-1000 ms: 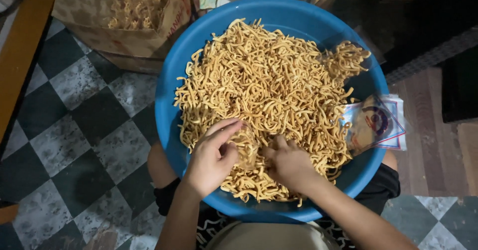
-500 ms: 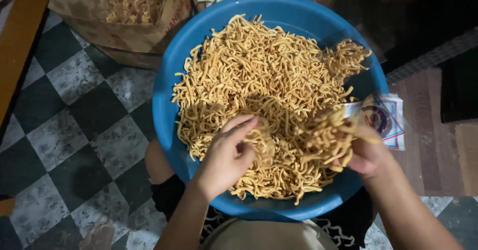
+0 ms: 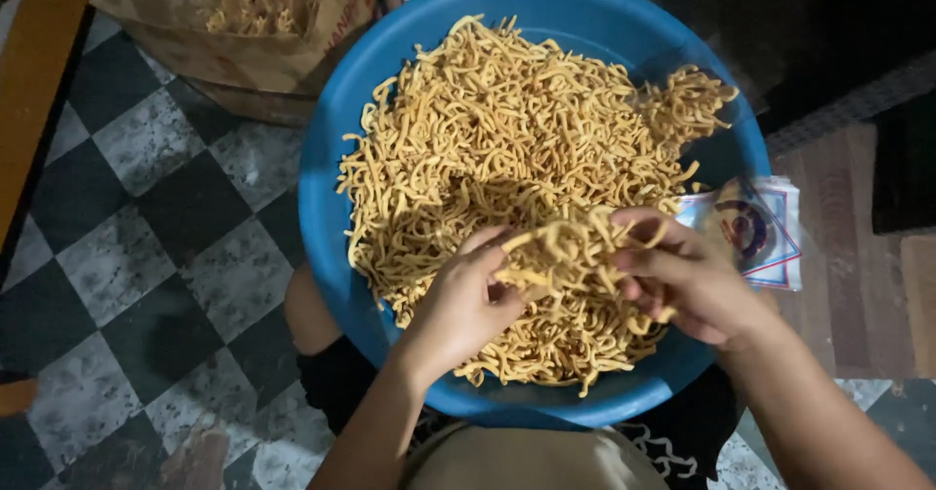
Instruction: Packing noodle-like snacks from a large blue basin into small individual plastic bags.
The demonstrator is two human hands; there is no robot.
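Observation:
A large blue plastic basin [image 3: 336,246] sits on my lap, heaped with yellow fried noodle-like snack sticks [image 3: 497,129]. Both hands are over the near side of the heap. My left hand [image 3: 466,300] and my right hand [image 3: 682,275] together lift a small clump of the sticks [image 3: 561,251] just above the pile, fingers curled around it from each side. A small clear printed packet [image 3: 756,232] lies on the basin's right rim, just beyond my right hand.
A brown paper-lined box [image 3: 244,22] holding more of the same snack stands at the upper left. Black and white chequered floor [image 3: 146,236] lies left of the basin. A wooden edge [image 3: 39,80] runs along the far left; a mat [image 3: 858,246] lies to the right.
My right hand came back from the packet at the right rim toward the middle. Both hands now hold one clump raised between them; the left hand moved slightly right.

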